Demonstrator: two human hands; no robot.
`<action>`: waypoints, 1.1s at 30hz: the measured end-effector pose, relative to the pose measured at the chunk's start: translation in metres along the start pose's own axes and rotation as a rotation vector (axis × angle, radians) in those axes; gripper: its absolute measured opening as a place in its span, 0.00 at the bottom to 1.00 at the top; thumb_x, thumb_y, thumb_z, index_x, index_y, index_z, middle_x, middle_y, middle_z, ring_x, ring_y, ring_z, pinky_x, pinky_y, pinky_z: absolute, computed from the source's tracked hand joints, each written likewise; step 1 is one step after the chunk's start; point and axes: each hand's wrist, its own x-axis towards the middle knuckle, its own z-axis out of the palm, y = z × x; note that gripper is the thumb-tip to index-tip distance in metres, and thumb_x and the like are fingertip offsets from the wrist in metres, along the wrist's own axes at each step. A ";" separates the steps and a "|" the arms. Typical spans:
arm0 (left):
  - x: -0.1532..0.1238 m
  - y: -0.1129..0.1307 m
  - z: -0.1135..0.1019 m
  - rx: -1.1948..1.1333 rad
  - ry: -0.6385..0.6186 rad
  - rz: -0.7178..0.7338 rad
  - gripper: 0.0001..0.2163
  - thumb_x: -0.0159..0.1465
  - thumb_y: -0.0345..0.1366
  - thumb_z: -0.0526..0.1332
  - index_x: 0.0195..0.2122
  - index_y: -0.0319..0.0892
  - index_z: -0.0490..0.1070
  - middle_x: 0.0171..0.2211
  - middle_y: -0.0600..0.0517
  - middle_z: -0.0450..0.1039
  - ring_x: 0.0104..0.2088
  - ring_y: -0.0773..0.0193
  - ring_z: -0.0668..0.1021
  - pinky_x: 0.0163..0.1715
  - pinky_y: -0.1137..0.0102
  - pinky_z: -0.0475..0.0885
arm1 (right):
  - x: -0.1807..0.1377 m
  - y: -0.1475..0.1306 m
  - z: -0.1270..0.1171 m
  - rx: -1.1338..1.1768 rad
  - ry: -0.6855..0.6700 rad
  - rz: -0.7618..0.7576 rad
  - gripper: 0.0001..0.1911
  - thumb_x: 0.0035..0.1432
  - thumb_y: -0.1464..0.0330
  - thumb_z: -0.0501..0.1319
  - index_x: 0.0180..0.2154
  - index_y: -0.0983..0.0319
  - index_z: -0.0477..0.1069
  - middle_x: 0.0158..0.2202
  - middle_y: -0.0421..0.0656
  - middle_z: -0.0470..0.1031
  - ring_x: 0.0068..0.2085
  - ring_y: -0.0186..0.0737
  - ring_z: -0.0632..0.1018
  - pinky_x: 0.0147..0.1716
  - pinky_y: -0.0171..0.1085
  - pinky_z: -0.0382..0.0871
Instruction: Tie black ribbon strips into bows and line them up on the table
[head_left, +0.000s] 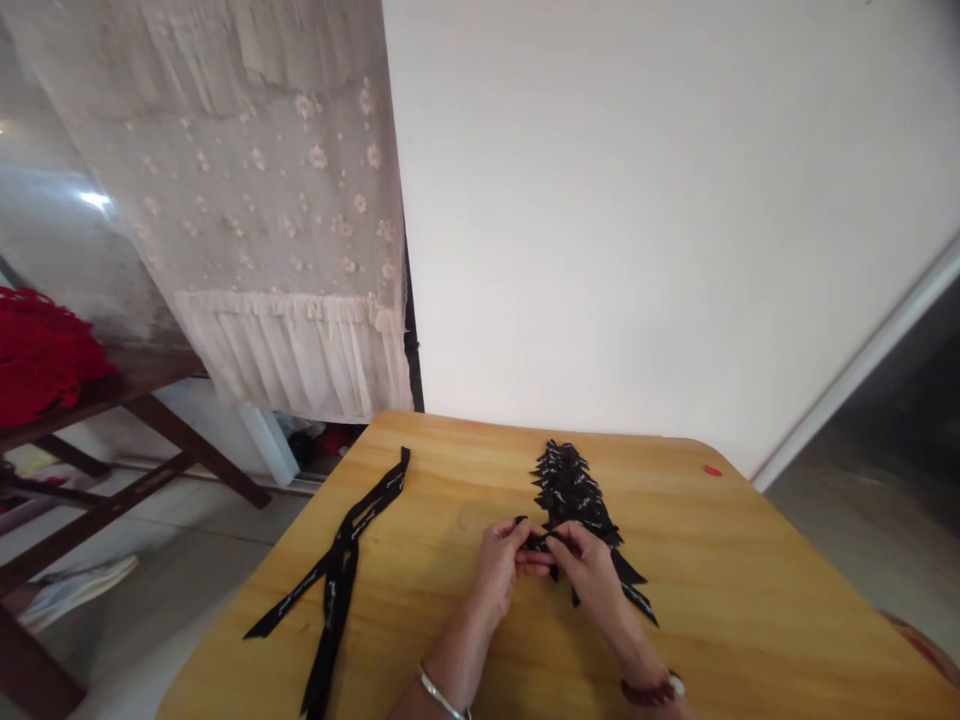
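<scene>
A black ribbon is pinched between both hands above the wooden table, bunched into what looks like a bow; its exact shape is partly hidden by the fingers. My left hand grips its left side with the thumb on top. On the other side, my right hand closes thumb and fingers on the same ribbon. Just beyond the hands lies a long row of black ribbon bows with white lettering, overlapping one another. To the left, several loose black ribbon strips with white print lie crossed on the table.
The wooden table stands against a white wall. A small red piece lies near its far right corner. At left are a lace curtain and a dark wooden bench bearing a red heap.
</scene>
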 end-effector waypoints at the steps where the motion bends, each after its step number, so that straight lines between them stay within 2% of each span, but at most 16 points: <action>1: 0.001 -0.001 0.000 0.005 0.006 0.003 0.14 0.47 0.42 0.62 0.24 0.35 0.67 0.19 0.50 0.72 0.18 0.63 0.75 0.16 0.73 0.69 | 0.000 0.000 0.000 -0.008 0.005 -0.006 0.13 0.45 0.60 0.57 0.19 0.62 0.63 0.16 0.37 0.63 0.20 0.33 0.63 0.20 0.32 0.57; 15: 0.002 -0.004 0.001 0.112 0.089 0.106 0.14 0.49 0.46 0.58 0.23 0.39 0.64 0.18 0.53 0.71 0.17 0.63 0.75 0.16 0.72 0.68 | -0.004 0.004 0.007 -0.046 0.068 -0.072 0.12 0.48 0.61 0.55 0.19 0.60 0.60 0.17 0.37 0.61 0.21 0.33 0.63 0.20 0.31 0.57; 22: 0.002 -0.007 0.003 0.118 0.137 0.131 0.13 0.49 0.45 0.58 0.22 0.39 0.62 0.15 0.54 0.69 0.16 0.64 0.74 0.14 0.73 0.66 | -0.005 0.008 0.010 -0.033 0.023 -0.096 0.10 0.49 0.63 0.54 0.20 0.60 0.61 0.18 0.38 0.62 0.22 0.34 0.64 0.22 0.32 0.57; 25: -0.001 -0.003 0.004 0.080 0.077 0.095 0.15 0.48 0.47 0.59 0.24 0.38 0.64 0.17 0.52 0.70 0.15 0.66 0.73 0.14 0.74 0.66 | -0.004 0.003 0.006 0.000 0.053 -0.080 0.10 0.48 0.64 0.55 0.19 0.61 0.61 0.17 0.37 0.62 0.21 0.33 0.63 0.20 0.31 0.57; 29: -0.005 0.004 0.004 0.038 -0.050 -0.043 0.19 0.49 0.51 0.56 0.31 0.37 0.66 0.21 0.52 0.71 0.13 0.67 0.72 0.11 0.75 0.63 | -0.001 0.001 -0.001 0.039 0.115 -0.036 0.10 0.47 0.62 0.56 0.20 0.61 0.62 0.17 0.36 0.61 0.20 0.32 0.62 0.20 0.31 0.56; 33: -0.005 0.006 0.002 0.063 -0.127 -0.093 0.13 0.46 0.42 0.62 0.26 0.39 0.63 0.17 0.58 0.66 0.12 0.67 0.72 0.09 0.77 0.62 | 0.002 0.004 -0.005 0.072 0.131 0.006 0.11 0.46 0.62 0.57 0.20 0.61 0.62 0.17 0.35 0.59 0.20 0.32 0.60 0.20 0.31 0.55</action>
